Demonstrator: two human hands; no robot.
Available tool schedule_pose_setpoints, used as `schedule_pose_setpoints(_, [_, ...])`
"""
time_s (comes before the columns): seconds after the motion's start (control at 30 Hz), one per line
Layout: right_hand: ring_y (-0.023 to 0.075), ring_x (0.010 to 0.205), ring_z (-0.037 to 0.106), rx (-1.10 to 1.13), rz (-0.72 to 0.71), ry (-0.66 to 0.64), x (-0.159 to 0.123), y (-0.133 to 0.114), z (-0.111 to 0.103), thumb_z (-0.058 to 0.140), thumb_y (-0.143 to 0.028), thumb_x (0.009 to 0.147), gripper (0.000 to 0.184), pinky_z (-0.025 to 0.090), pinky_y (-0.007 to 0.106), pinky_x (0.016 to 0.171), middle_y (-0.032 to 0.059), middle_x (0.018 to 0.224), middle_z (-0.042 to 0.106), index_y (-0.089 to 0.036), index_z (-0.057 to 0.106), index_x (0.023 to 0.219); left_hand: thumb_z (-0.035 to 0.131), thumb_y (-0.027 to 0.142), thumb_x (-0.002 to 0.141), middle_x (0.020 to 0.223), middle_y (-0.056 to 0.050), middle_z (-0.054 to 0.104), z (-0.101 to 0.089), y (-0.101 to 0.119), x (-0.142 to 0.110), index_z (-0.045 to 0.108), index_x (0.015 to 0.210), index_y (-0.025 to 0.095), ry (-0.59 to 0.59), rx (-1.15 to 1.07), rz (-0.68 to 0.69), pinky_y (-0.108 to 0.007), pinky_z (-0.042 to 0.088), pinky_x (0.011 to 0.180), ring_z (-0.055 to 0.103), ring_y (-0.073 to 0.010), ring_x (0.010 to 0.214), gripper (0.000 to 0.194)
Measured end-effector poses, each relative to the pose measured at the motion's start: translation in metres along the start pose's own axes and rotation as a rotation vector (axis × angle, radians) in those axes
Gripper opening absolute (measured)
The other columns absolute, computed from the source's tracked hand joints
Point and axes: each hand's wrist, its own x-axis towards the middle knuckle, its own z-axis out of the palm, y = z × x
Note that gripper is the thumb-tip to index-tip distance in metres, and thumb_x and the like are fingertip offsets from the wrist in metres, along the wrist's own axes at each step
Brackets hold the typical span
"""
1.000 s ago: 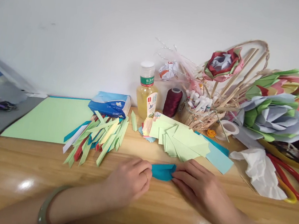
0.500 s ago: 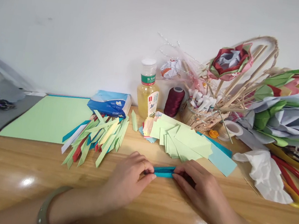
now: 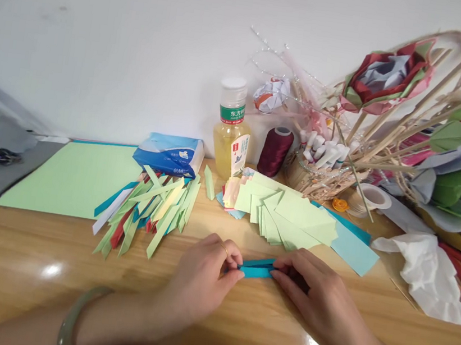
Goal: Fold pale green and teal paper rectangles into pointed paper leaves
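A narrow folded strip of blue paper [image 3: 257, 271] is held low over the wooden table, with a dark slit showing between its two long layers. My left hand [image 3: 208, 271] pinches its left end between thumb and fingers. At the other end, the thumb and fingertips of my right hand [image 3: 308, 284] are closed on the strip. Beyond my left hand lies a loose pile of folded paper strips [image 3: 153, 207] in green, red, blue and white. Fanned out past the blue strip are light green paper slips [image 3: 292, 217].
At the wall stand a tissue pack [image 3: 169, 154], a bottle of yellow liquid [image 3: 229, 138] and a maroon thread spool [image 3: 276, 151]. Rightward are a basket of sticks [image 3: 319, 173], paper flowers [image 3: 387, 77], a tape roll [image 3: 369, 199] and a crumpled tissue [image 3: 429, 275]. Green sheets [image 3: 63, 179] lie left.
The view has shifted slightly, with the things at the right moving outward. The two layers of the blue strip have tipped, and its front face shows more. Both hands keep their pinch.
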Motion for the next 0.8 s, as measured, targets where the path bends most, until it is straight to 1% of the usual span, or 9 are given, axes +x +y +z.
schedule_pose_setpoints(0.17, [0.0141, 0.059, 0.058, -0.004, -0.004, 0.02, 0.0003, 0.0003, 0.0013, 0.047, -0.027, 0.09, 0.012, 0.045, 0.024, 0.05, 0.0009, 0.07, 0.06, -0.022, 0.055, 0.083, 0.066, 0.006, 0.073, 0.067, 0.003, 0.062, 0.0006, -0.0006, -0.0002, 0.06, 0.071, 0.019, 0.015, -0.007, 0.055, -0.028, 0.045, 0.061, 0.056, -0.0161, 0.07, 0.015])
schedule_pose_setpoints(0.27, [0.014, 0.059, 0.058, 0.002, -0.003, 0.014, 0.0006, -0.0004, 0.0011, 0.048, -0.026, 0.09, 0.011, 0.045, 0.024, 0.05, 0.0005, 0.069, 0.059, -0.023, 0.055, 0.083, 0.068, 0.007, 0.071, 0.065, 0.003, 0.062, 0.0014, -0.0008, 0.0003, 0.06, 0.068, 0.019, 0.025, 0.012, 0.056, -0.027, 0.045, 0.06, 0.056, -0.0164, 0.07, 0.015])
schedule_pose_setpoints(0.4, [0.0141, 0.058, 0.058, -0.002, -0.003, 0.015, 0.0015, -0.0019, 0.0006, 0.048, -0.026, 0.09, 0.011, 0.045, 0.024, 0.049, 0.0003, 0.068, 0.059, -0.023, 0.055, 0.082, 0.068, 0.004, 0.069, 0.065, 0.003, 0.061, 0.0039, -0.0013, 0.0012, 0.061, 0.07, 0.019, 0.041, 0.015, 0.051, -0.026, 0.046, 0.059, 0.057, -0.0156, 0.068, 0.016])
schedule_pose_setpoints(0.5, [0.0141, 0.057, 0.057, -0.018, -0.004, 0.026, 0.0014, -0.0021, 0.0011, 0.047, -0.027, 0.09, 0.011, 0.044, 0.024, 0.047, 0.0003, 0.067, 0.059, -0.023, 0.054, 0.082, 0.066, 0.004, 0.068, 0.065, 0.003, 0.061, 0.0057, -0.0016, 0.0009, 0.06, 0.071, 0.019, 0.065, 0.035, 0.089, -0.026, 0.047, 0.058, 0.057, -0.0157, 0.068, 0.017])
schedule_pose_setpoints(0.6, [0.0143, 0.057, 0.057, -0.054, -0.003, 0.039, -0.0001, -0.0011, 0.0029, 0.048, -0.027, 0.09, 0.008, 0.043, 0.024, 0.048, -0.0002, 0.068, 0.058, -0.023, 0.054, 0.087, 0.064, 0.004, 0.068, 0.065, 0.003, 0.061, 0.0063, -0.0017, -0.0003, 0.059, 0.076, 0.019, 0.067, 0.073, 0.137, -0.027, 0.047, 0.059, 0.056, -0.0163, 0.068, 0.017])
schedule_pose_setpoints(0.67, [0.0149, 0.061, 0.057, -0.088, -0.034, 0.046, -0.0014, -0.0008, 0.004, 0.048, -0.025, 0.09, 0.008, 0.045, 0.025, 0.051, 0.0, 0.07, 0.058, -0.022, 0.054, 0.094, 0.061, 0.004, 0.07, 0.065, 0.002, 0.06, 0.0061, -0.0021, -0.0011, 0.06, 0.079, 0.019, 0.056, 0.119, 0.177, -0.027, 0.047, 0.059, 0.054, -0.0164, 0.068, 0.018])
schedule_pose_setpoints(0.8, [0.0182, 0.073, 0.058, -0.225, -0.204, 0.033, -0.0026, -0.0042, 0.0028, 0.043, -0.02, 0.092, 0.019, 0.049, 0.03, 0.061, 0.004, 0.08, 0.061, -0.022, 0.059, 0.103, 0.059, 0.006, 0.076, 0.069, 0.001, 0.06, 0.0058, -0.0046, -0.0022, 0.064, 0.084, 0.019, 0.059, 0.189, 0.297, -0.027, 0.045, 0.059, 0.053, -0.017, 0.069, 0.016])
